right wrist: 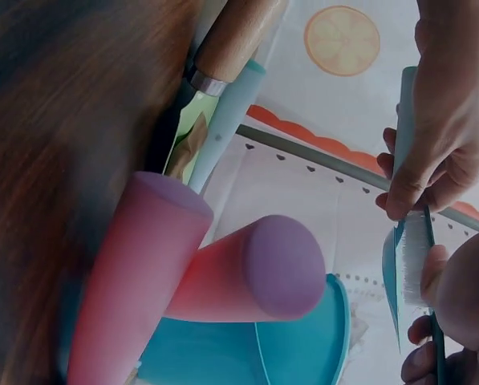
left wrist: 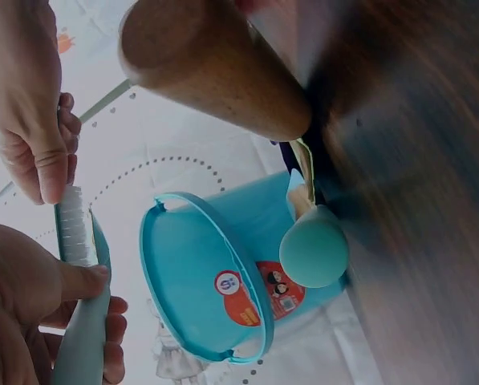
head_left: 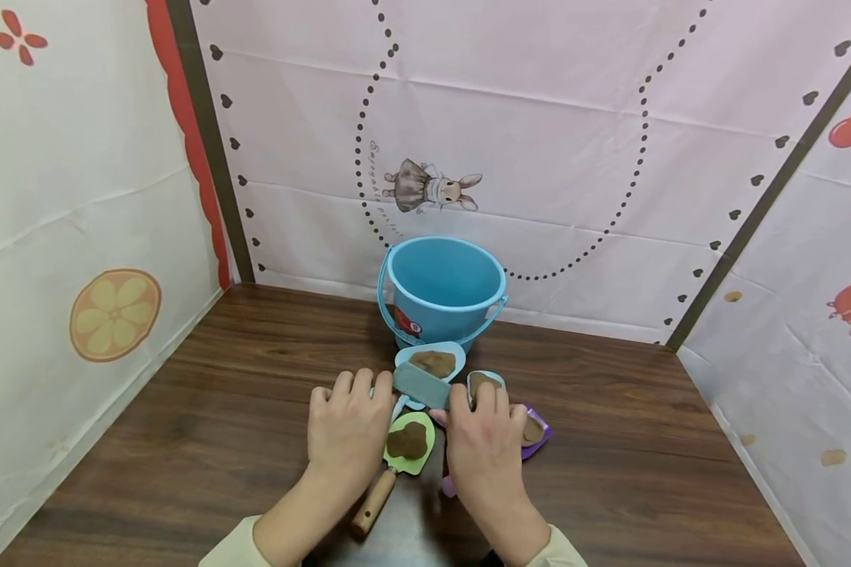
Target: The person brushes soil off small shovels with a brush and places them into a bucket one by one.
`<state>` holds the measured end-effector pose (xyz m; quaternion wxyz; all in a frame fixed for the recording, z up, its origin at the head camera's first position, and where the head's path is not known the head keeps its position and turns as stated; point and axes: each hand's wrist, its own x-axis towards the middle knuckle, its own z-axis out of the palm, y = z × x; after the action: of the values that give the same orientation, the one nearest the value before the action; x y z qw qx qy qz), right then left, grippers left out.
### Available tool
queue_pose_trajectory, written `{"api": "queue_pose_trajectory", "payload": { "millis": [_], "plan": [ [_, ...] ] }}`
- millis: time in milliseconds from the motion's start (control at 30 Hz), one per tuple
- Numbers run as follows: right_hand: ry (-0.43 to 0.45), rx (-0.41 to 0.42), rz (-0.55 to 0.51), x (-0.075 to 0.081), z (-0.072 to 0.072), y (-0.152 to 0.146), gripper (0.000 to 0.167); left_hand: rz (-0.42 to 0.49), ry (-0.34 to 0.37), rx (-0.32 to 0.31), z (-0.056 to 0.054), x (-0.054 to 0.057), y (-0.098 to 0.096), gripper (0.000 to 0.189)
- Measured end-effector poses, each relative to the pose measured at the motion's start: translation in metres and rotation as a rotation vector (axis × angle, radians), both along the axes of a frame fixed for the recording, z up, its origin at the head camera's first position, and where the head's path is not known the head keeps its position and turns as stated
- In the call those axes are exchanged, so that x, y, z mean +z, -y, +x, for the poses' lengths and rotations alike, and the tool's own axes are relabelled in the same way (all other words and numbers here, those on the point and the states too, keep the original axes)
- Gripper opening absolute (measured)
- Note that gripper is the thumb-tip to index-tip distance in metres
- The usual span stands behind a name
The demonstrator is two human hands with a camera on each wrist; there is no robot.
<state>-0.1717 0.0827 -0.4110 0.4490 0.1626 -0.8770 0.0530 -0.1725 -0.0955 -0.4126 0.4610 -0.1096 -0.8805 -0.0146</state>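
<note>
Above the table, my left hand (head_left: 349,429) grips a small blue-green dustpan (left wrist: 83,341) by its handle. A brush with white bristles (right wrist: 416,255) is in my right hand (head_left: 487,441), pinched between thumb and fingers. In both wrist views the bristles lie along the dustpan, between the two hands. Below the hands, a green trowel (head_left: 421,425) with a wooden handle carries a brown lump (head_left: 407,441). A light blue shovel (head_left: 403,354) holds another brown lump, just in front of the blue bucket (head_left: 443,315).
A purple shovel (head_left: 543,438) and a blue-rimmed shovel (head_left: 498,378), each bearing brown material, lie partly behind the right hand. Pink handles (right wrist: 135,273) stick out toward the front. Printed cloth walls (head_left: 510,157) enclose the wooden table (head_left: 631,457) at the back and sides.
</note>
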Motion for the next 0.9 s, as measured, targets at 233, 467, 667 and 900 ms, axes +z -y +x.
{"api": "queue_pose_trajectory", "payload": {
  "millis": [233,467,667,900],
  "plan": [
    [0.114,-0.059,0.002,-0.005,-0.007,-0.008,0.034,-0.005,0.026,-0.003,0.000,-0.002,-0.003,0.025],
    [0.234,-0.125,-0.038,-0.008,-0.018,-0.017,0.035,-0.011,0.037,-0.005,-0.001,-0.008,-0.004,0.034],
    [0.208,-0.131,-0.073,-0.005,-0.019,-0.024,0.040,0.000,0.026,-0.022,-0.003,-0.013,-0.004,0.020],
    [0.211,-0.053,-0.030,-0.009,-0.008,-0.009,0.041,-0.009,0.050,-0.005,-0.003,-0.014,-0.002,0.018]
  ]
}}
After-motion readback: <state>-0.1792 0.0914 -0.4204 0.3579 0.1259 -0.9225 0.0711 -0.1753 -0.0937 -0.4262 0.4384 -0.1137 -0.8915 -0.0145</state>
